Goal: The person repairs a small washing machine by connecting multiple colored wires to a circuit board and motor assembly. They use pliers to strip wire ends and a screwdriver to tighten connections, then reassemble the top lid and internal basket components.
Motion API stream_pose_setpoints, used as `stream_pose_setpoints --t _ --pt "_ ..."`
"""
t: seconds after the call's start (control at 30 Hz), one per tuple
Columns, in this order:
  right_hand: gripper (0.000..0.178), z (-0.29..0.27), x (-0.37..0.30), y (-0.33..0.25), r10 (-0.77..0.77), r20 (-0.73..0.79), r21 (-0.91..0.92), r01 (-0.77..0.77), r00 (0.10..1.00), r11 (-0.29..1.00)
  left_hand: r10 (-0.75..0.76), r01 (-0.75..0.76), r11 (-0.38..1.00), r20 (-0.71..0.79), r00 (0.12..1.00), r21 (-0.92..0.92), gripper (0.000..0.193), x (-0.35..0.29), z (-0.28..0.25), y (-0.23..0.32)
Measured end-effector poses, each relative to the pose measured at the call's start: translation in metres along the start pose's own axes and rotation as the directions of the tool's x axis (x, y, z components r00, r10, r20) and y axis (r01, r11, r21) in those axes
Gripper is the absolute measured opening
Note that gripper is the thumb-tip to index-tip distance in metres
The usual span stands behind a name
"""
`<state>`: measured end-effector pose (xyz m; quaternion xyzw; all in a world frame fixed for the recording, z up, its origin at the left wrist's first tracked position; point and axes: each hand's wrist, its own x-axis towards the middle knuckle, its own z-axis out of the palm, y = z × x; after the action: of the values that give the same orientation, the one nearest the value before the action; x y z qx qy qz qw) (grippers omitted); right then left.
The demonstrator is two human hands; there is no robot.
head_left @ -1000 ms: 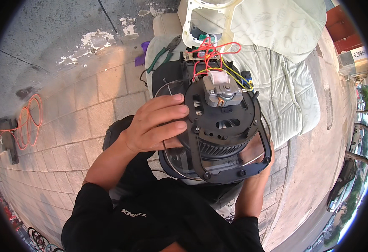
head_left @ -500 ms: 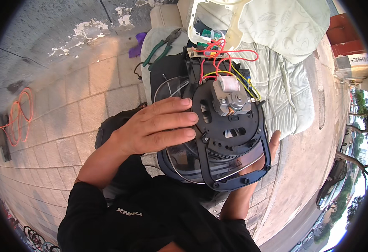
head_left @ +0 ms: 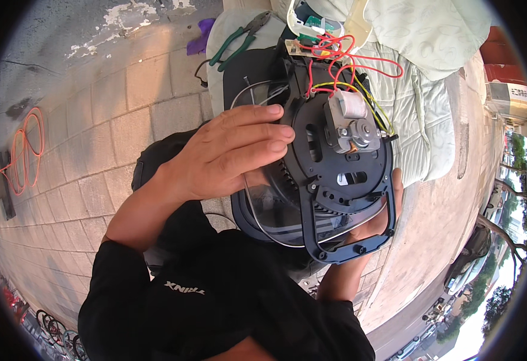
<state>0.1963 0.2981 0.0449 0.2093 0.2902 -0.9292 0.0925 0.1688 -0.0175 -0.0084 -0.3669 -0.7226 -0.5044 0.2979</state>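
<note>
A partly dismantled appliance (head_left: 299, 180) with a round black plastic housing leans over my lap. On its face sits a small metal motor (head_left: 360, 132) with a white-wrapped coil, and red wires (head_left: 335, 51) and yellow wires run to its top. My left hand (head_left: 233, 144) rests at the housing's left edge with its fingers stretched out; the thumb is mostly hidden. From behind, my right hand (head_left: 398, 195) grips the lower right side, most of it hidden by the black frame. A clear curved cover with a thin metal rim (head_left: 263, 222) shows behind the frame.
Green-handled pliers (head_left: 239, 39) and a purple cloth (head_left: 201, 36) lie near a pale quilted pad (head_left: 423, 138) that sits under the appliance's far end. A cream plastic shell (head_left: 357, 24) adjoins the wires. An orange cord (head_left: 26, 150) is looped on the paving at left.
The appliance has shifted right and slightly upward in view and turned a little, with both hands going along. My left fingers remain stretched out at its left edge.
</note>
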Motion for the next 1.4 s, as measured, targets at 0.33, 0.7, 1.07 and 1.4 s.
stream_pose_setpoints --t 0.33,0.7,1.07,1.4 --pt "0.09 -0.019 -0.002 0.003 -0.475 0.33 -0.737 0.537 0.815 0.41 -0.323 0.322 0.941 -0.002 0.946 0.105 0.111 0.002 -0.01 0.005" --pt "0.096 -0.03 0.002 -0.011 -0.505 0.489 -0.835 0.549 0.711 -0.037 -0.654 0.652 0.756 -0.122 0.747 -0.062 0.093 -0.023 -0.007 0.049" --pt "0.094 -0.019 -0.005 -0.016 -0.516 -0.002 -0.889 0.235 0.857 0.392 -0.879 0.572 -0.218 0.413 0.237 -0.791 0.042 -0.003 -0.004 0.075" --pt "0.046 -0.042 -0.016 -0.035 -0.375 0.018 -0.678 0.287 0.927 0.676 -0.835 0.375 -0.445 0.529 0.155 -0.813 0.033 0.008 0.018 0.071"
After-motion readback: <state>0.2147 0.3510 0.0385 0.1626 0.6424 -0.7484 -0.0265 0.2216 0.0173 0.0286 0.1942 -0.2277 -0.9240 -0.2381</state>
